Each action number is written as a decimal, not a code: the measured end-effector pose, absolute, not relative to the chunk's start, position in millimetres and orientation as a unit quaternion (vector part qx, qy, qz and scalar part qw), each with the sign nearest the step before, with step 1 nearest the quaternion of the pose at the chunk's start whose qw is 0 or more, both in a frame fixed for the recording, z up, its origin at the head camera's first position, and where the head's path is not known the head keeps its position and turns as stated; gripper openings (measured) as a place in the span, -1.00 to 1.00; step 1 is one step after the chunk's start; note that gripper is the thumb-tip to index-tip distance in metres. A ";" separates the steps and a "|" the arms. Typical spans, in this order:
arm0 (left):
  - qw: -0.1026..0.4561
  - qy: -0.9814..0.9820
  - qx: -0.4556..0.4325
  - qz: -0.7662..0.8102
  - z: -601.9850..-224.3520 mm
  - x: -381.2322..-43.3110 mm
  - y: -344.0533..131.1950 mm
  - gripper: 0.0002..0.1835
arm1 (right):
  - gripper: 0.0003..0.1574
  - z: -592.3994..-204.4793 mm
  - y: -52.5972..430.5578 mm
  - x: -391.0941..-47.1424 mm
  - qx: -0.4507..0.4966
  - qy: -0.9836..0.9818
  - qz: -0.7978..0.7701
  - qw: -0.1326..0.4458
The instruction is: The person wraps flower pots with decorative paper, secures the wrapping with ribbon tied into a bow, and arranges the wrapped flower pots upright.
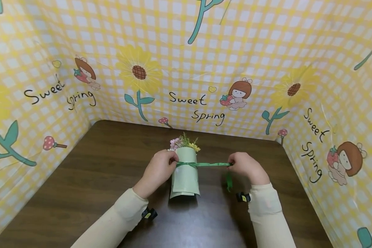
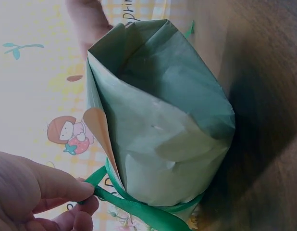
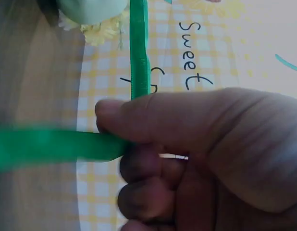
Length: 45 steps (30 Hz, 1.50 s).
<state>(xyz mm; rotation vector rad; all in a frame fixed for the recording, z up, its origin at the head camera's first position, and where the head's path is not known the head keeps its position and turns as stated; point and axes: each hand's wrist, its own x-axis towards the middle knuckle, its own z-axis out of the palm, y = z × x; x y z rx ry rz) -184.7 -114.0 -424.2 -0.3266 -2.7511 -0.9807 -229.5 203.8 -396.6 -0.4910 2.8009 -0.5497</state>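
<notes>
A bouquet wrapped in pale green paper [image 1: 185, 181] lies on the table, its pink and yellow flowers [image 1: 186, 143] pointing away from me. Green ribbon [image 1: 212, 164] circles the wrap near the flower end. At the bouquet's left side, my left hand [image 1: 161, 167] pinches the ribbon between thumb and fingers, as the left wrist view shows. Off to the right, my right hand [image 1: 248, 167] pinches the other stretch of ribbon, which runs straight from the wrap. A loose ribbon tail hangs below that hand. The paper's open lower end [image 2: 163, 72] faces the left wrist camera.
The dark brown wooden table [image 1: 111, 148] carries the bouquet. A yellow checked cloth [image 1: 186, 69] with printed flowers and lettering stands round the back and both sides. Small black devices [image 1: 149, 213] are strapped at both wrists.
</notes>
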 end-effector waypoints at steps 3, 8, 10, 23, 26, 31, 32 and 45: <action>0.099 -0.931 -0.106 -0.335 -425.1 -184.0 -114.1 -0.87 | -0.97 -385.4 194.1 -240.7 -0.141 0.970 -0.176 0.092; 0.089 -0.932 -0.096 -0.338 -428.0 -184.5 -113.3 -0.89 | -0.70 -355.8 150.9 -247.7 -0.178 0.965 -0.183 -0.068; 0.089 -0.932 -0.093 -0.339 -428.4 -184.5 -113.0 -0.88 | -0.58 -342.8 129.4 -246.0 -0.256 0.936 -0.215 -0.108; 0.093 -0.934 -0.109 -0.327 -423.3 -178.2 -108.0 -0.88 | -0.61 -347.0 99.6 -213.9 -0.374 0.884 -0.251 -0.124; 0.094 -0.936 -0.109 -0.320 -422.5 -178.4 -107.2 -0.88 | -0.82 -362.9 104.0 -206.8 -0.341 0.899 -0.256 -0.103; 0.094 -0.937 -0.104 -0.319 -422.5 -178.5 -106.1 -0.87 | -0.71 -387.6 107.8 -199.4 -0.244 0.944 -0.218 -0.034; 0.093 -0.937 -0.101 -0.320 -422.3 -178.3 -105.8 -0.88 | -0.67 -391.5 108.3 -198.5 -0.225 0.952 -0.205 -0.022; 0.103 -0.936 -0.099 -0.321 -420.4 -178.7 -106.0 -0.87 | -0.51 -418.4 94.3 -209.5 -0.295 0.918 -0.252 -0.080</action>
